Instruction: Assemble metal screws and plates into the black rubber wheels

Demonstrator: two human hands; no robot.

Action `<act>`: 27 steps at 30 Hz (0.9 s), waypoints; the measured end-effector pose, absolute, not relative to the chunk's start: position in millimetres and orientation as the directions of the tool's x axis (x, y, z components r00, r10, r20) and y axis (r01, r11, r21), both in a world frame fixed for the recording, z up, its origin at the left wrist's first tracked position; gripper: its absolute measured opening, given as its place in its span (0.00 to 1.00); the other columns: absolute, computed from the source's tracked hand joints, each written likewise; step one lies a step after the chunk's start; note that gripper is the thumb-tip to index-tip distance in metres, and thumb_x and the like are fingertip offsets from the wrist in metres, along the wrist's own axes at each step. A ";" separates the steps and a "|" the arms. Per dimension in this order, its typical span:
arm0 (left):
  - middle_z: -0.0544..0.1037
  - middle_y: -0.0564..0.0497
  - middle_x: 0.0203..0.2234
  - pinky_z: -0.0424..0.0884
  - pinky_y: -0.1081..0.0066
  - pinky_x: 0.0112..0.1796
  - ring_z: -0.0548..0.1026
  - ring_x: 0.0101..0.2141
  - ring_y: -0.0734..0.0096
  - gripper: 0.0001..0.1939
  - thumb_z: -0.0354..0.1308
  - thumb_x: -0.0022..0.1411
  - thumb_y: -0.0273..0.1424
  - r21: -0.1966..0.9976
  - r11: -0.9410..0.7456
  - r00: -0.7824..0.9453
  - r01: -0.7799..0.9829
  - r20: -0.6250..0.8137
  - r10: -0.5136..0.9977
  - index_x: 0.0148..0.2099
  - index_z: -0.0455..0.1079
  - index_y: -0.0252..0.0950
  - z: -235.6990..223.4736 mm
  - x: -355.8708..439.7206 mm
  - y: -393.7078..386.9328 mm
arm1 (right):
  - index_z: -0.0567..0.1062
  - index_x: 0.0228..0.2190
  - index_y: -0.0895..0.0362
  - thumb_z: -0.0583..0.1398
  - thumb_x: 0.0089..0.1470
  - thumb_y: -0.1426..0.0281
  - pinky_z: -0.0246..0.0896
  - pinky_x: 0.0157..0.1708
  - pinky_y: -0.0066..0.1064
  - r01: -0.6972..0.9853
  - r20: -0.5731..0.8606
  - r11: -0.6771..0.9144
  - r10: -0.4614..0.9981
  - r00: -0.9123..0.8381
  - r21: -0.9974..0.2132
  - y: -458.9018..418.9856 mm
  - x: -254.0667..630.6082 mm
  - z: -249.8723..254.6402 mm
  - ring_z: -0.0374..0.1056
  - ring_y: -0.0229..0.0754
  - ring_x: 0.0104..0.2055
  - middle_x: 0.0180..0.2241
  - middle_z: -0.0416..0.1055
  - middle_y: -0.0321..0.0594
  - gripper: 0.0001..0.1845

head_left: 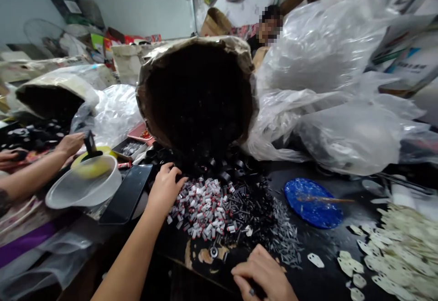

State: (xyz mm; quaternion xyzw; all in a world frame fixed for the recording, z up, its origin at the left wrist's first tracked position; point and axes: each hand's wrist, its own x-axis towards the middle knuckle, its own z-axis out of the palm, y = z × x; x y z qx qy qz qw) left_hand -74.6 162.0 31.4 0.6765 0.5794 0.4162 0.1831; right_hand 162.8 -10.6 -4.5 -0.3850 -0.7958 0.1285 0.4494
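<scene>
My left hand [166, 184] reaches to the edge of a heap of small black round parts [208, 166], thumb and fingers apart; whether a fingertip touches one is hard to see. Close to its thumb lies a pile of small white cylinders with red ends [205, 205]. My right hand [263, 273] is low at the table's front edge, its fingers curled round a small dark piece [252, 292], mostly hidden. Between the hands lie a small ring-shaped part [214, 251], dark pins [242, 200] and grey slim pieces [285, 232].
A large carton [251, 57] opens toward me behind the heap. Right of the pins lies a blue lid [313, 203] bearing a thin stick, then pale flat plates [393, 246]. On the left are a phone [126, 196], a white bowl [85, 187] and a co-worker's arm [37, 171].
</scene>
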 end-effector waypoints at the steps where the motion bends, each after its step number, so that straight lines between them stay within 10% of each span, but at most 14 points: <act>1: 0.70 0.39 0.46 0.54 0.48 0.55 0.67 0.52 0.41 0.07 0.65 0.48 0.34 0.716 -0.276 0.001 0.641 0.359 0.934 0.30 0.73 0.38 29.1 -73.2 159.5 | 0.69 0.30 0.55 0.54 0.51 0.80 0.57 0.23 0.29 0.500 0.614 0.668 0.730 -0.300 -0.551 -9.6 162.5 -6.2 0.62 0.34 0.20 0.19 0.68 0.32 0.09; 8: 0.71 0.44 0.46 0.60 0.55 0.55 0.68 0.52 0.54 0.06 0.60 0.56 0.36 0.684 -0.316 0.034 0.657 0.392 0.919 0.34 0.73 0.40 29.4 -54.9 123.2 | 0.71 0.30 0.54 0.55 0.54 0.76 0.58 0.26 0.28 0.457 0.493 0.570 0.821 -0.288 -0.683 -19.0 166.2 -2.4 0.64 0.35 0.23 0.21 0.70 0.32 0.07; 15: 0.71 0.48 0.50 0.65 0.61 0.52 0.69 0.52 0.62 0.08 0.59 0.58 0.30 0.759 -0.439 0.230 0.480 0.374 0.899 0.41 0.73 0.45 17.2 -4.1 15.1 | 0.72 0.38 0.54 0.58 0.55 0.59 0.60 0.29 0.27 0.372 -0.073 -0.024 0.990 -0.119 -0.928 -3.0 174.2 42.7 0.66 0.38 0.29 0.27 0.70 0.33 0.13; 20: 0.70 0.47 0.55 0.68 0.63 0.52 0.67 0.55 0.60 0.19 0.55 0.62 0.34 0.987 0.093 0.126 0.129 -0.110 0.986 0.55 0.66 0.47 5.5 13.0 -20.3 | 0.73 0.34 0.55 0.55 0.56 0.66 0.58 0.33 0.28 0.445 -0.120 -0.018 0.972 -0.202 -0.895 1.9 173.1 46.6 0.66 0.38 0.32 0.29 0.72 0.34 0.08; 27: 0.75 0.49 0.41 0.76 0.64 0.37 0.77 0.37 0.62 0.16 0.60 0.57 0.39 0.850 0.426 0.040 -0.310 -0.437 0.899 0.47 0.69 0.40 0.8 0.2 -9.7 | 0.75 0.35 0.53 0.58 0.58 0.65 0.52 0.39 0.36 0.773 0.049 0.176 0.981 -0.186 -0.609 28.6 162.9 37.9 0.70 0.42 0.36 0.35 0.76 0.37 0.07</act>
